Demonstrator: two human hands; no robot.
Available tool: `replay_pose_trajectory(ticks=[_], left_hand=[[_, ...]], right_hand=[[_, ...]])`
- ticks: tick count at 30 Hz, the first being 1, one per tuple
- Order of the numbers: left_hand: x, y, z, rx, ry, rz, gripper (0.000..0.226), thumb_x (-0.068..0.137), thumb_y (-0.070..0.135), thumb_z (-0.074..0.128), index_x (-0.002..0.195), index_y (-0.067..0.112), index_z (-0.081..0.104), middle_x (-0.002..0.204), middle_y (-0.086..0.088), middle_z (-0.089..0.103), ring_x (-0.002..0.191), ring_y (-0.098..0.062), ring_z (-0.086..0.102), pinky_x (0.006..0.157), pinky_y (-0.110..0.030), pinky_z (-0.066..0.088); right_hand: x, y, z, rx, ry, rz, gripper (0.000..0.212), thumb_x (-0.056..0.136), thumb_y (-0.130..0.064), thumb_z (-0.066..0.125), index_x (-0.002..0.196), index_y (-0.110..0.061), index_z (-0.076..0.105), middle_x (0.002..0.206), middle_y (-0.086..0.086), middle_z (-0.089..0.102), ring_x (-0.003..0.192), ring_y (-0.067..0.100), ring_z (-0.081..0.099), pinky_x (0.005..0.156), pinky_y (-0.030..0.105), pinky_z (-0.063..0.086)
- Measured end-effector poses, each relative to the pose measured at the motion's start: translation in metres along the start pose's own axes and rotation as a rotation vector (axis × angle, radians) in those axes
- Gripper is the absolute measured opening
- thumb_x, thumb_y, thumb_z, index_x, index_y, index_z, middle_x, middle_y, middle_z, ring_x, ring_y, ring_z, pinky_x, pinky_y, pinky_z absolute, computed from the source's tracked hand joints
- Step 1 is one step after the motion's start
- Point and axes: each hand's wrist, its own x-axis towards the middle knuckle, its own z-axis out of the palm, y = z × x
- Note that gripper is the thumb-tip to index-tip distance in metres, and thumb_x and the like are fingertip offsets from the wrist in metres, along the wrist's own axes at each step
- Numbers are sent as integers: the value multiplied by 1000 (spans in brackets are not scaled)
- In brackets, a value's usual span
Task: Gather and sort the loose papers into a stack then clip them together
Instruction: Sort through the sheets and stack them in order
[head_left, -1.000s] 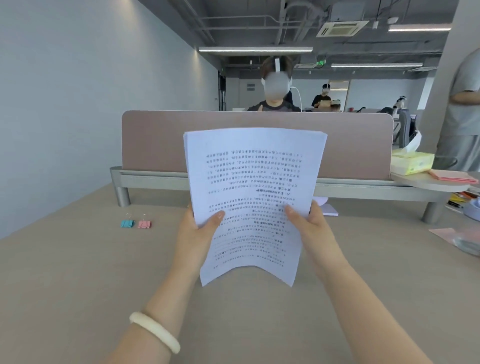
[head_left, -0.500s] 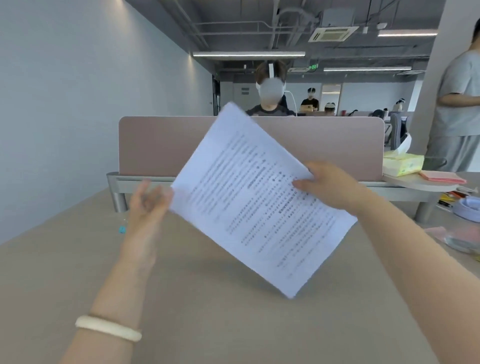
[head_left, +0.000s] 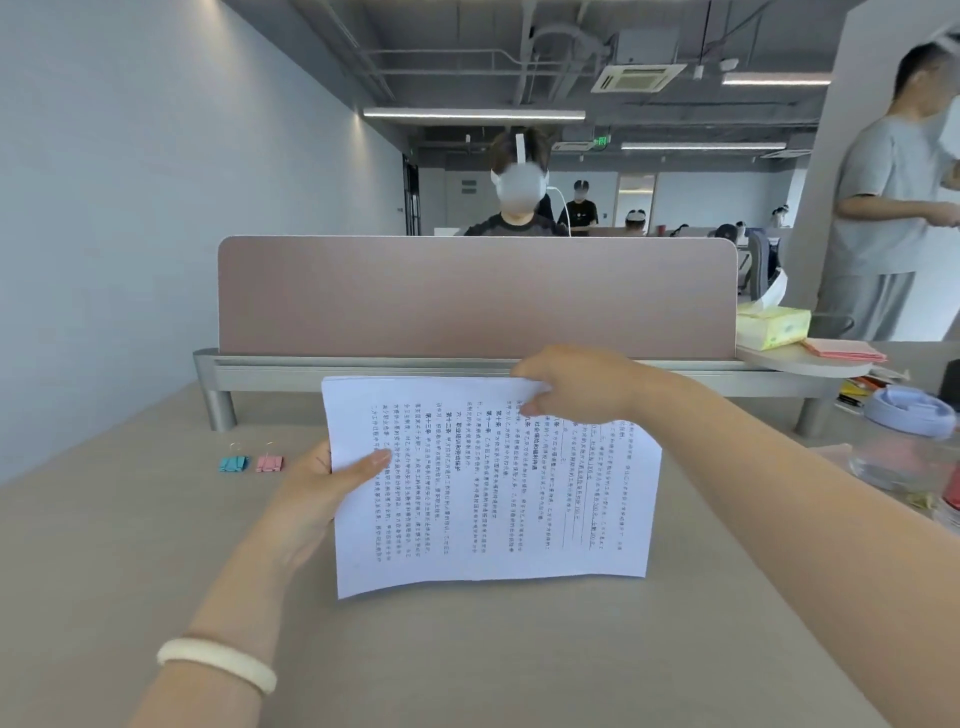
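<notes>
White papers stand sideways on the desk, gripped by left hand and right hand for squaring, so next comes reaching 1 of 2 binder clips near the left edge.

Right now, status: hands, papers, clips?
Left hand grips paper stack at its left edge, right hand pinches the top edge. Stack turned sideways, unclipped. Blue clip and pink clip on desk, left, unobstructed.

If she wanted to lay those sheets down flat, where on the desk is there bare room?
Bare desk lies in front of the paper stack held by the left hand and right hand, and left of it up to the blue clip and pink clip. The right edge is crowded by a jar.
</notes>
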Motion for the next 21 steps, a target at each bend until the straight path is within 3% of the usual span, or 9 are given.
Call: replay_pose_trajectory(ticks=[1,5,8,9,11,13,16,19,21], left_hand=[[0,-2,2,0,12,9,60,54,42,87,106,20,67,104,4,75,96,-14,72,77,-27,59],[-5,-3,-6,-54,120,14,28,86,11,64,114,12,63,108,0,74,107,-19,67,97,-42,49],[-14,-2,-22,-30,168,28,42,78,22,72,118,13,63,118,-4,70,113,-23,64,105,-49,42],[-17,-1,-24,-29,173,40,46,74,26,72,118,15,64,118,-3,70,112,-22,65,105,-49,43],[-22,3,-24,-15,187,73,41,75,28,70,115,19,65,115,0,72,108,-19,67,102,-46,45],[-24,8,-23,0,213,118,29,84,23,69,113,21,66,113,2,73,106,-19,68,98,-45,48],[-27,17,-23,7,237,187,21,88,20,61,108,25,67,108,5,74,99,-15,70,85,-38,53],[-31,12,-21,52,204,175,19,88,17,62,104,27,68,102,10,75,93,-8,71,76,-27,54],[-31,-5,-19,67,220,98,24,83,23,70,106,29,67,106,9,74,99,-13,70,82,-32,53]], right_hand=[[-1,-1,-1,7,20,0,27,94,-32,54,113,-12,56,106,-5,51,104,20,47,81,34,40],[-11,28,2,-26,153,145,28,83,-46,65,99,-24,60,95,-11,54,98,16,52,80,33,45],[-34,56,28,780,234,223,23,76,-33,77,94,-25,65,88,-15,69,91,10,66,79,26,52],[-40,54,43,992,218,197,24,78,-29,75,101,-27,66,92,-15,74,92,7,69,81,24,53],[-45,41,79,1152,193,176,28,85,-28,68,113,-27,65,104,-14,74,99,5,70,91,29,52],[-43,29,100,1242,322,187,28,87,-27,65,115,-22,66,108,-10,74,102,9,69,99,37,49],[-37,23,101,1359,512,168,25,89,-25,63,114,-25,66,112,-8,73,105,13,68,94,39,50],[-35,19,104,1376,478,153,25,90,-25,61,115,-26,64,114,-8,72,103,10,68,90,34,50],[-32,16,121,1336,387,222,28,90,-27,62,118,-25,60,117,-7,70,104,11,67,90,32,51]])
